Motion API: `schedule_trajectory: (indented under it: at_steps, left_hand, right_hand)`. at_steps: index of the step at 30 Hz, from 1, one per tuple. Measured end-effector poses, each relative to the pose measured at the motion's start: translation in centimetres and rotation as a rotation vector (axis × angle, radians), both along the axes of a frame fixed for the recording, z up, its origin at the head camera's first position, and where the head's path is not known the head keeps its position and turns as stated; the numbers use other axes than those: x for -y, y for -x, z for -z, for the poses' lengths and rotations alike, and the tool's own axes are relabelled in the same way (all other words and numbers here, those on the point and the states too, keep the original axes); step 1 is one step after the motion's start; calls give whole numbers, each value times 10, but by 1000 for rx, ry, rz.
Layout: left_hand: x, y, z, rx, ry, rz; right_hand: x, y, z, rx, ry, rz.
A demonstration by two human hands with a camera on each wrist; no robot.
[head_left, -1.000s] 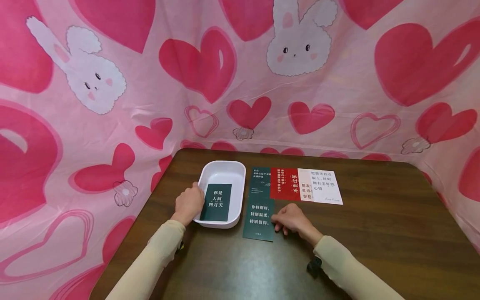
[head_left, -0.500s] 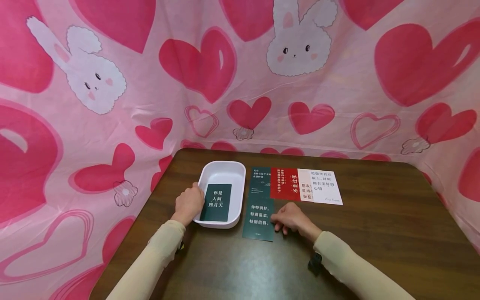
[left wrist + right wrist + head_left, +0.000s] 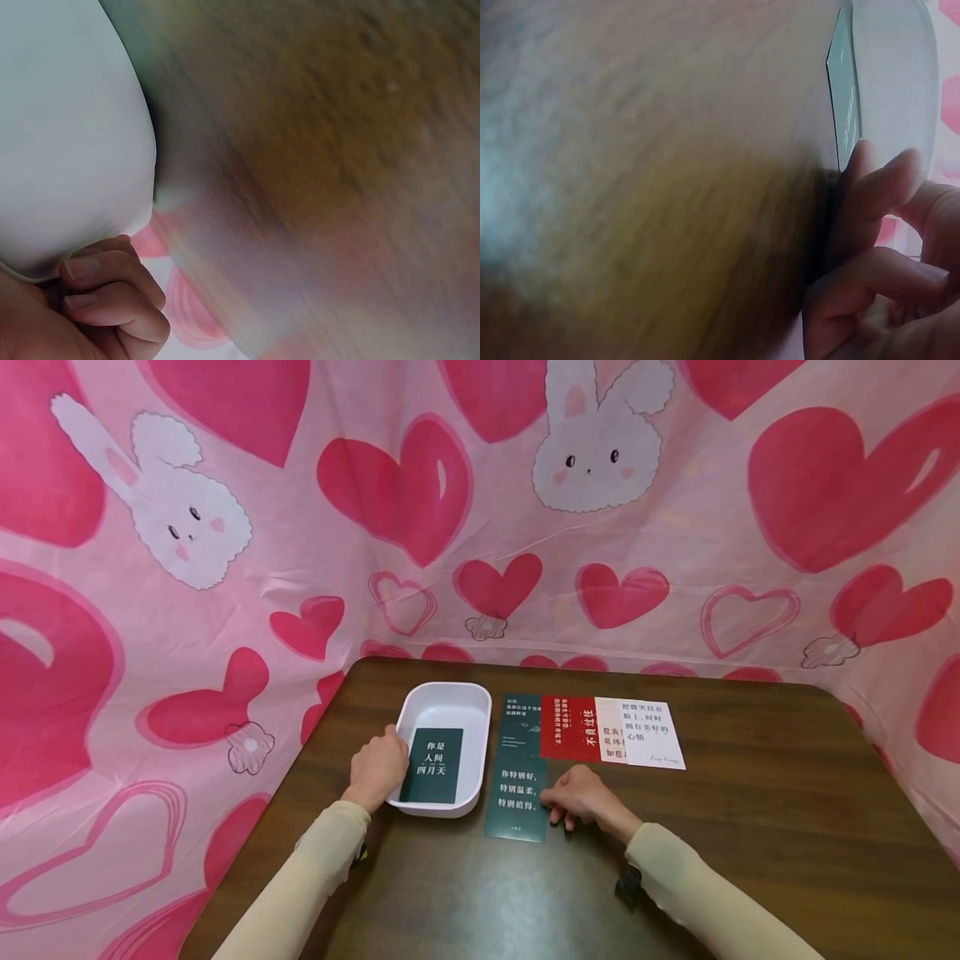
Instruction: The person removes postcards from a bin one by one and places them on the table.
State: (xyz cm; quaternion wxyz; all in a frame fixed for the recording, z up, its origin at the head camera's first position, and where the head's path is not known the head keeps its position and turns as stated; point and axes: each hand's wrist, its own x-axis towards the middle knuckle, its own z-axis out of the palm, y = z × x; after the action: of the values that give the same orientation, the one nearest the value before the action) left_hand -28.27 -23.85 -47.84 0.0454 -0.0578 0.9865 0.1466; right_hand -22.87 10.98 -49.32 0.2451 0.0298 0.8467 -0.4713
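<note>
In the head view my left hand [image 3: 375, 768] grips the left rim of a white plastic tray [image 3: 444, 693]; the left wrist view has its curled fingers [image 3: 120, 289] against the tray wall. A dark green card [image 3: 430, 772] with white Chinese lettering lies inside the tray. Just right of the tray is another green card [image 3: 517, 806], its right edge between the fingertips of my right hand [image 3: 585, 797]. Those fingers are bent in the right wrist view, where the card [image 3: 844, 90] shows edge-on; the exact pinch is partly hidden.
Behind the right hand, a row of overlapping cards lies on the brown wooden table [image 3: 757, 827]: a green one [image 3: 519, 731], a red one [image 3: 566, 727], a cream one [image 3: 611, 739] and a white one [image 3: 652, 735]. A pink heart-and-rabbit cloth [image 3: 495, 535] hangs around the table's back and sides.
My right hand and the green card at its fingertips have shifted very slightly left, and the card's near right corner now catches a sheen. Left hand and tray look unchanged.
</note>
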Motion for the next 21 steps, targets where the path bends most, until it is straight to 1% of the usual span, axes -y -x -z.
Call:
schedule_trajectory:
  at_steps: [4, 10, 15, 21]
  left_hand:
    - [0, 1, -1, -2, 7, 1]
    - [0, 0, -2, 11, 2, -5]
    - [0, 0, -2, 11, -4, -6]
    - [-1, 0, -3, 9, -8, -8]
  right_hand:
    - [-2, 3, 1, 25, 3, -32]
    - [-3, 4, 0, 34, 26, -27]
    - [-5, 5, 1, 43, 36, -50]
    - [-10, 8, 3, 59, 72, -75]
